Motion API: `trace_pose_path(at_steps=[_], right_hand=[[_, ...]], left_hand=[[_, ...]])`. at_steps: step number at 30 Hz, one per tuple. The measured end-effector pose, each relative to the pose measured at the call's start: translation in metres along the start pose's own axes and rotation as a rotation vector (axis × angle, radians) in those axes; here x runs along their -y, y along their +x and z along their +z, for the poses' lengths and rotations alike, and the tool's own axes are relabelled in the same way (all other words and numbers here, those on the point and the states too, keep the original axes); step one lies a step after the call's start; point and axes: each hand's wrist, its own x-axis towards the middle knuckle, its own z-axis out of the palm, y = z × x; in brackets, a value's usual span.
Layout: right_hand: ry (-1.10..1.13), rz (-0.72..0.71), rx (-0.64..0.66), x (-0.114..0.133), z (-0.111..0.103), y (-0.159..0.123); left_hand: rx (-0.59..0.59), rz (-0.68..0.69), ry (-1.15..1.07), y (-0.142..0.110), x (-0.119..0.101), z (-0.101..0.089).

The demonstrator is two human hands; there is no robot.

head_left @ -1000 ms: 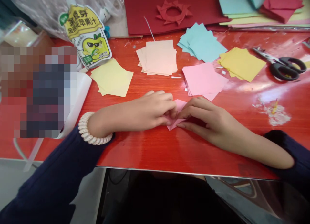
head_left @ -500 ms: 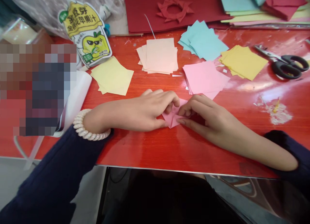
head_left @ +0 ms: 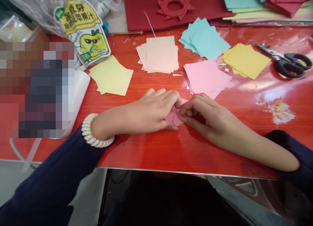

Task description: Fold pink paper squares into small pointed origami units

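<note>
A small folded pink paper piece (head_left: 174, 117) lies on the red table (head_left: 171, 151), mostly covered by fingers. My left hand (head_left: 149, 112) pinches it from the left, thumb under and fingers curled over its top. My right hand (head_left: 202, 116) meets it from the right, fingertips pressed together on the same piece. A coiled white band sits on my left wrist. Just beyond my right hand lies a stack of pink paper squares (head_left: 206, 77).
Stacks of paper squares lie behind: pale yellow (head_left: 111, 76), cream (head_left: 160, 54), light blue (head_left: 204, 38), yellow (head_left: 245, 60). Black-handled scissors (head_left: 290, 64) rest far right. A drink pouch (head_left: 81, 33) stands back left. A dark red folded ring (head_left: 174, 8) lies on red sheets.
Both hands have closed in over the pink piece, hiding more of it. My left thumb has slid under its lower edge. The view has shifted slightly.
</note>
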Motion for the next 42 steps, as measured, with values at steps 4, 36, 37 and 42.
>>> trace_pose_path(at_steps=[4, 36, 37, 42], right_hand=[[0.020, 0.014, 0.009, 0.000, 0.000, -0.001], [-0.132, -0.002, -0.080, 0.002, 0.012, -0.004], [-0.133, -0.005, -0.084, 0.002, 0.013, -0.004], [-0.130, -0.011, -0.078, 0.002, 0.013, -0.004]], left_hand=[[-0.005, -0.013, 0.001, 0.000, 0.000, 0.001], [0.073, 0.034, -0.094, -0.001, 0.003, -0.007], [0.073, 0.039, -0.087, -0.001, 0.003, -0.007], [0.026, 0.035, 0.005, -0.002, 0.001, -0.001]])
